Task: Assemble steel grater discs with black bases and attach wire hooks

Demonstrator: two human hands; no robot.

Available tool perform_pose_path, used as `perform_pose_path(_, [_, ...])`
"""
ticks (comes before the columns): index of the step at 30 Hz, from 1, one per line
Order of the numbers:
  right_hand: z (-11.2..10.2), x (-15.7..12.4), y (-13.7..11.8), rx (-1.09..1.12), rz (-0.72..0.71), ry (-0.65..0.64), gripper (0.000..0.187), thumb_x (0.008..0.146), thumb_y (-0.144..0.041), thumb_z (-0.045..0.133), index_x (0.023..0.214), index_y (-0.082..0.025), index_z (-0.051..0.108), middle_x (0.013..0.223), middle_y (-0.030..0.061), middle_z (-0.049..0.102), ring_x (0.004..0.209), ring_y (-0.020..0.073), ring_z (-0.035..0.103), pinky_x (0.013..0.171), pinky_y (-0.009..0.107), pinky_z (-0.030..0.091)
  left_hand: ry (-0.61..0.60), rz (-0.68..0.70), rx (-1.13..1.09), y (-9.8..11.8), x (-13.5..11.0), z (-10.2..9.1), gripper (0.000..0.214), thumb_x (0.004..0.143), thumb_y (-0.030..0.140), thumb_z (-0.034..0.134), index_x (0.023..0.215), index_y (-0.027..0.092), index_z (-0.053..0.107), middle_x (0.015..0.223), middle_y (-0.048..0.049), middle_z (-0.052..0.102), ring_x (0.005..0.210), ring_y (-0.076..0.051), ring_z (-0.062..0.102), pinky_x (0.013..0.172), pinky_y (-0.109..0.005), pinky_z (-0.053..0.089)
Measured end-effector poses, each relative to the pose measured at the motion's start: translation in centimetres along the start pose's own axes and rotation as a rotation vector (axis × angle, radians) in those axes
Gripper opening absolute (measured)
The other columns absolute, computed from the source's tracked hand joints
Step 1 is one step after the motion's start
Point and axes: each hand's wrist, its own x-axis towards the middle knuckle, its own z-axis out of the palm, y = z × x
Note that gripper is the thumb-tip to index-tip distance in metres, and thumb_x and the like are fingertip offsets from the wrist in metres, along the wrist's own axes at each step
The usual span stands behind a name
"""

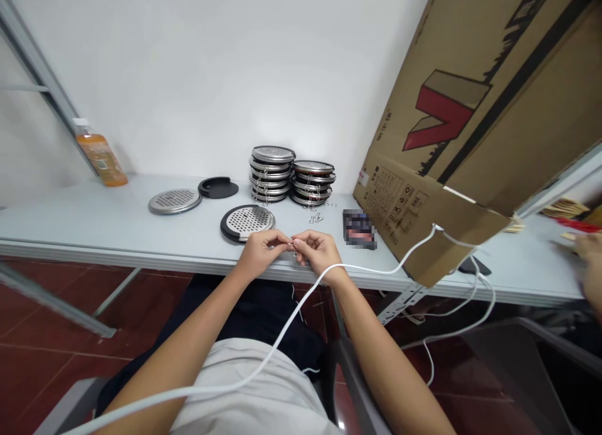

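Note:
My left hand (pixel 266 250) and my right hand (pixel 317 250) meet above the table's front edge, fingertips pinched together. Between them is a small shiny metal wire piece (pixel 295 253), mostly hidden by the fingers; it resembles the loose wire hooks (pixel 316 218) lying behind. Just behind my left hand sits a round perforated metal disc in a black holder (pixel 249 220). Farther left lie another perforated metal disc (pixel 175 200) and a black round holder (pixel 218 187) without a disc.
Two stacks of discs, a taller stack (pixel 271 175) and a shorter stack (pixel 313 183), stand by the wall with wire hooks hanging off. A large cardboard box (pixel 399 203) blocks the right. A white cable (pixel 282 335) crosses my right wrist. Another person's hand (pixel 590 259) is far right.

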Motion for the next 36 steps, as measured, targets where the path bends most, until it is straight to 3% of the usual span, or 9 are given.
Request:
perform_pose_path(5, [0.3, 0.1, 0.1, 0.032, -0.010, -0.002, 0.036, 0.070, -0.046, 0.079, 0.081, -0.014, 0.067, 0.063, 0.0010, 0.067, 0.045, 0.0087, 0.055, 0.041, 0.020, 0.045, -0.014, -0.014, 0.006, -0.3, -0.1, -0.1, 0.007, 0.084, 0.022, 0.066, 0.084, 0.016, 0.070, 0.077, -0.0030, 0.072, 0.072, -0.015, 0.069, 0.068, -0.025, 0.052])
perform_pose_path(15, [1.2, -0.4, -0.8, 0.034, -0.022, 0.050, 0.036, 0.071, -0.047, 0.078, 0.081, -0.014, 0.067, 0.054, -0.0016, 0.062, 0.042, 0.0089, 0.052, 0.040, 0.021, 0.045, -0.038, -0.005, 0.056, 0.2, 0.1, -0.3, 0.009, 0.086, 0.023, 0.063, 0.081, 0.016, 0.066, 0.071, -0.0005, 0.066, 0.067, -0.013, 0.063, 0.065, -0.023, 0.048])
perform_pose_path(21, [1.2, -0.4, -0.4, 0.010, -0.053, 0.101, 0.035, 0.073, -0.046, 0.076, 0.086, -0.014, 0.070, 0.053, -0.0023, 0.062, 0.042, 0.0086, 0.052, 0.041, 0.021, 0.045, 0.020, -0.005, 0.023, -0.3, 0.0, -0.1, 0.012, 0.086, 0.027, 0.066, 0.084, 0.015, 0.069, 0.077, -0.0030, 0.069, 0.072, -0.015, 0.066, 0.067, -0.025, 0.049])
perform_pose_path(26, [0.7, -0.4, -0.3, 0.097, -0.021, 0.049, 0.046, 0.065, -0.042, 0.083, 0.099, -0.015, 0.070, 0.069, 0.0015, 0.070, 0.054, 0.0118, 0.063, 0.048, 0.024, 0.053, 0.097, 0.016, -0.040, -0.5, 0.2, 0.2, 0.013, 0.084, 0.028, 0.069, 0.085, 0.016, 0.069, 0.080, -0.0043, 0.069, 0.078, -0.016, 0.066, 0.073, -0.027, 0.052])
perform_pose_path(30, [0.6, -0.4, -0.3, 0.126, 0.002, 0.031, 0.044, 0.065, -0.040, 0.084, 0.098, -0.015, 0.070, 0.069, 0.0018, 0.070, 0.055, 0.0117, 0.063, 0.049, 0.025, 0.054, 0.126, 0.083, -0.021, -0.5, 0.3, 0.1, 0.011, 0.082, 0.028, 0.071, 0.081, 0.017, 0.071, 0.081, -0.0043, 0.067, 0.080, -0.015, 0.064, 0.073, -0.027, 0.051])
perform_pose_path(36, [0.5, -0.3, 0.2, 0.130, -0.029, 0.098, 0.042, 0.066, -0.041, 0.083, 0.097, -0.017, 0.070, 0.070, 0.0011, 0.070, 0.056, 0.0132, 0.063, 0.049, 0.026, 0.053, 0.132, -0.035, -0.185, -0.8, 0.3, 0.1, 0.023, 0.075, 0.032, 0.078, 0.087, 0.016, 0.067, 0.080, -0.0025, 0.069, 0.076, -0.015, 0.067, 0.073, -0.027, 0.054])
